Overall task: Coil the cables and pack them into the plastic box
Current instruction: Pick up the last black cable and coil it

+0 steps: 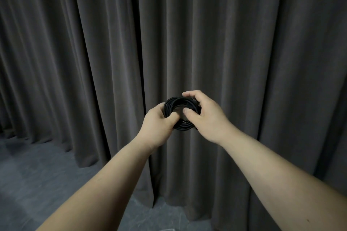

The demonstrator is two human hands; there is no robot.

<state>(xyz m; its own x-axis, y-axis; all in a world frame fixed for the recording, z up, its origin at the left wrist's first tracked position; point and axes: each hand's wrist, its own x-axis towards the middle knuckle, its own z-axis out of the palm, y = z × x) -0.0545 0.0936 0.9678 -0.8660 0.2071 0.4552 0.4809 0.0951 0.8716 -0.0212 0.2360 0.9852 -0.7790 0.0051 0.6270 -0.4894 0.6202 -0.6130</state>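
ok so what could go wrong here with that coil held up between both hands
1. The black cable coil has no visible tie; only the left hand and right hand pinch its sides, so loosening either grip may let the loops spring apart.
2. It is held in mid-air in front of the dark curtain, above the grey floor; a slip would likely drop and unravel it.
3. No clearly visible box, so packing means carrying it.

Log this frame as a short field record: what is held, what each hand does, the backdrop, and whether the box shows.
held item: black coiled cable, wound in a ring
left hand: grips the coil's left side
right hand: grips the coil's right side, fingers curled over the top
support: held in the air
backdrop: dark grey curtain, grey floor
plastic box: cannot be made out
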